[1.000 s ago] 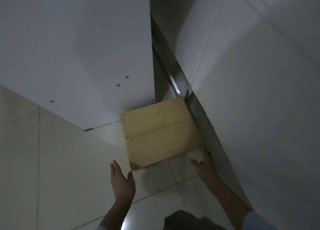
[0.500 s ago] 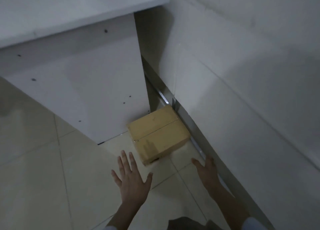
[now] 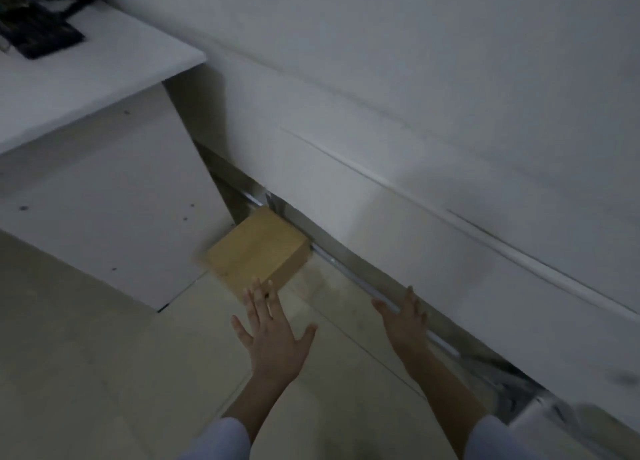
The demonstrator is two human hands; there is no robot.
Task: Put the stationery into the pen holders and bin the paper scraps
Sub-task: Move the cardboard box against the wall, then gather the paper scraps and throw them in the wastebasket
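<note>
Both hands are released and hold nothing. The left hand is spread wide, palm down above the floor, its fingertips at the near corner of the box; whether they touch it cannot be told. The right hand lies flat by the foot of the wall. The box sits on the floor between the worktop side panel and the wall. Blurred dark things lie at the worktop's far left corner.

A box sits on the floor, wedged between the desk's side panel on its left and the wall on its right. In front of it is the left hand, with its fingertips at the box's near corner. The right hand is further right, beside the wall's base. Blurred objects lie on the desktop, far left.
</note>
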